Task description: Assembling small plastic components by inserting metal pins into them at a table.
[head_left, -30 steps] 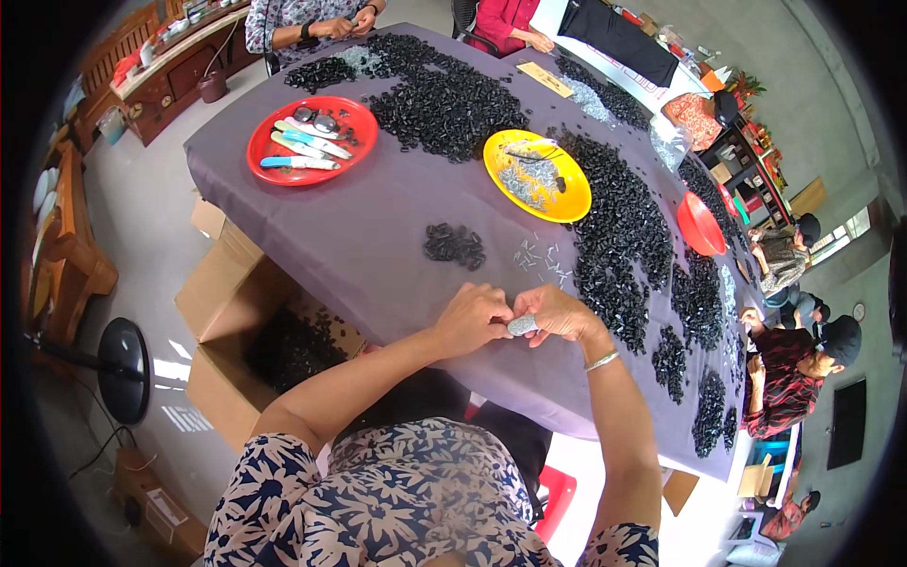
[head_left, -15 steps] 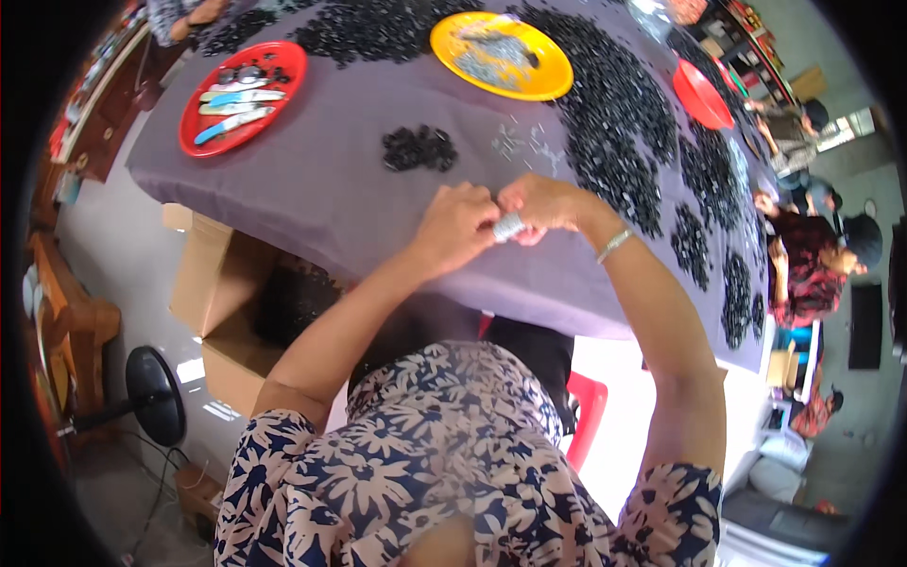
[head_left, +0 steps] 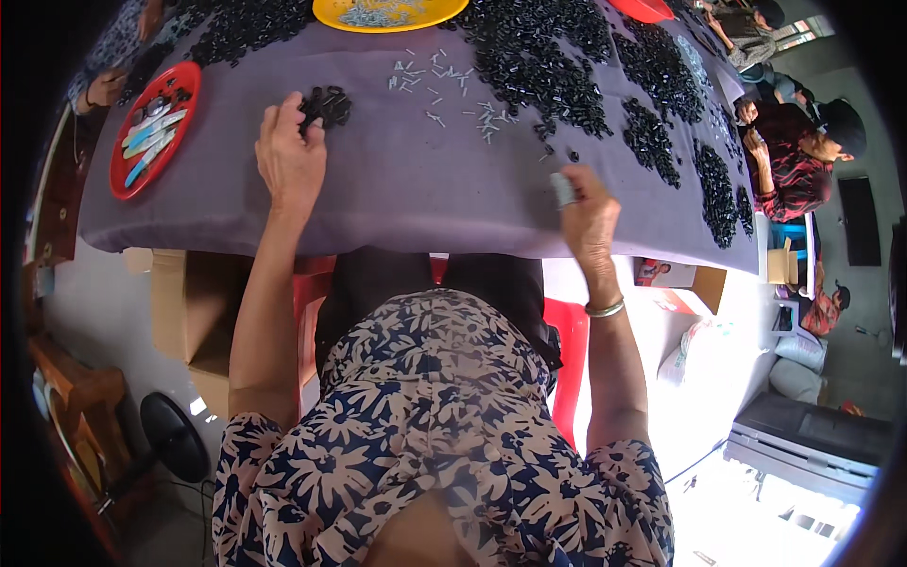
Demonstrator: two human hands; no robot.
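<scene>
My left hand point(head_left: 291, 161) is at the small pile of black pieces point(head_left: 331, 106) on the purple-grey cloth, its fingers apart and touching the pile's near-left side. Whether a piece lies between the fingertips is hard to see. Over the cloth's front right, my right hand point(head_left: 592, 217) is closed on a small pale grey cylindrical piece point(head_left: 563, 190), which pokes out on the left of the fingers. Thin silvery pins point(head_left: 439, 74) lie scattered beyond and between the hands. One lone black piece point(head_left: 573, 155) rests just past the right hand.
A red plate point(head_left: 117, 175) with blue-and-white handled tools stands at left. The yellow plate point(head_left: 392, 26) holds silvery bits at the far side. Large heaps of black pieces point(head_left: 539, 71) spread behind and right. Other people sit around the table point(head_left: 425, 203); a cardboard box point(head_left: 170, 302) stands below.
My hands were together around the grey piece; now they are apart. The left has gone to the black pile, the right has moved rightward with the piece. The view has shifted too.
</scene>
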